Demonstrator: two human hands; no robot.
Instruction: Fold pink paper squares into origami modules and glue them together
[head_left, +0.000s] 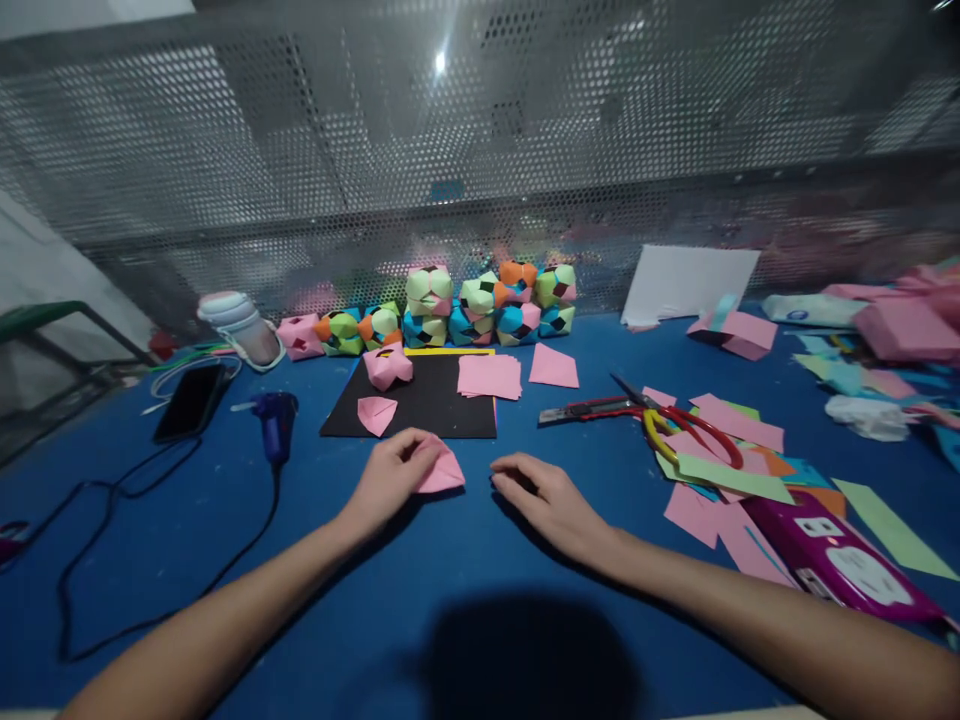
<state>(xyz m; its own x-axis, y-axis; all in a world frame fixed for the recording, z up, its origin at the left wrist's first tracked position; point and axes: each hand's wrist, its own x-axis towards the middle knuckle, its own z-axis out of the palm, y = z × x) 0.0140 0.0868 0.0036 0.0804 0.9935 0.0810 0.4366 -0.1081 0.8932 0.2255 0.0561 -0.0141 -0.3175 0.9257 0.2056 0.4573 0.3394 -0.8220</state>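
Observation:
My left hand (394, 472) lies on the blue table (300, 560) with its fingers closed on a folded pink paper piece (442, 472). A short way to the right, my right hand (541, 495) rests palm down on the table, fingers loosely curled, holding nothing I can see. Just beyond the hands is a black mat (427, 405) carrying a small folded pink piece (376, 413), a pink paper cube (388, 366) and a stack of pink squares (490, 377). A single pink square (553, 366) lies beside the mat.
A row of several coloured paper cubes (465, 305) lines the perforated metal wall. Red-handled scissors (694, 428) and a cutter (581, 410) lie right of the mat among loose paper scraps. A glue gun (275, 420), phone (190, 400) and bottle (240, 325) sit left; a purple box (840, 555) sits right.

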